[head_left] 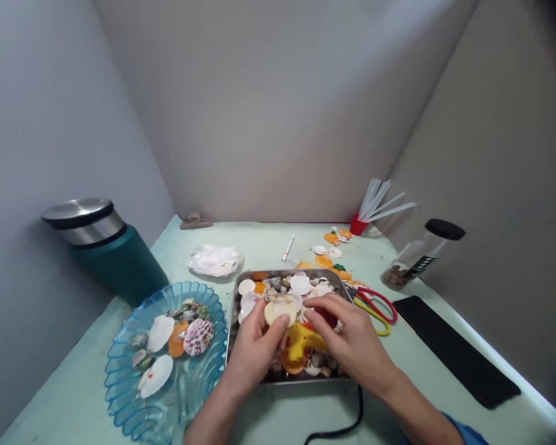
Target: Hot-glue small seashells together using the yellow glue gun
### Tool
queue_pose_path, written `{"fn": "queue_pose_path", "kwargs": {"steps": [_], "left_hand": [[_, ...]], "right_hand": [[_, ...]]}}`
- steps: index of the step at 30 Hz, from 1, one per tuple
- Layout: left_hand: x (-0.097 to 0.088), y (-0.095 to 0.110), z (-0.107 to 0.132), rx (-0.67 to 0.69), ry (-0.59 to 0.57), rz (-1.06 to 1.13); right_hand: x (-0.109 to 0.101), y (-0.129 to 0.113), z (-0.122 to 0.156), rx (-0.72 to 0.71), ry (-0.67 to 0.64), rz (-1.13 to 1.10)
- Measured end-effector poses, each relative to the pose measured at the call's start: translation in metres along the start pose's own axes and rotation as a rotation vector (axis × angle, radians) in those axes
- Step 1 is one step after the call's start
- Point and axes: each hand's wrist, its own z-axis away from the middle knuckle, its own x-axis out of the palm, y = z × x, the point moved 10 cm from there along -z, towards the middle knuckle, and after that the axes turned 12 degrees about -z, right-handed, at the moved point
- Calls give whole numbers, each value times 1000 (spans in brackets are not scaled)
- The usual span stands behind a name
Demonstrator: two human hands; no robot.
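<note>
My left hand (257, 340) pinches a pale yellow round shell (279, 314) between thumb and fingers. A clear piece with a thin metal pin (282, 298) lies along the shell's upper edge. Close by on the right is my right hand (345, 327), its thumb and index finger curled near the shell; I cannot make out what is between them. A yellow glue gun (301, 343) shows below and beside the right hand, over the tray; whether that hand grips it is hidden. Under both hands sits a metal tray (234, 327) full of shells and small stones.
Left are a blue fluted dish (120, 364) of shells and a teal bottle (120, 259). Behind lie a white packet (214, 260) and a marker (288, 247). Right are scissors (382, 306), a black pouch (458, 352), a jar (419, 256) and a red cup (359, 225) of glue sticks. A cord (359, 417) runs in front.
</note>
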Motion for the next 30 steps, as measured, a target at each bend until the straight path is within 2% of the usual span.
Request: {"fn": "queue_pose_path", "kwargs": {"steps": [3, 6, 11, 14, 21, 30], "left_hand": [[12, 3, 1, 23, -111, -4], [18, 2, 2, 23, -153, 18], [23, -2, 3, 4, -168, 32], [20, -1, 3, 5, -133, 15], [-12, 4, -2, -26, 101, 45], [-13, 3, -2, -28, 117, 101]], "right_hand": [[16, 5, 1, 77, -48, -137], [24, 11, 3, 139, -60, -214], [26, 14, 7, 155, -60, -291], [23, 13, 6, 140, -21, -282], [22, 24, 8, 139, 32, -208], [23, 24, 8, 116, 28, -168]]}}
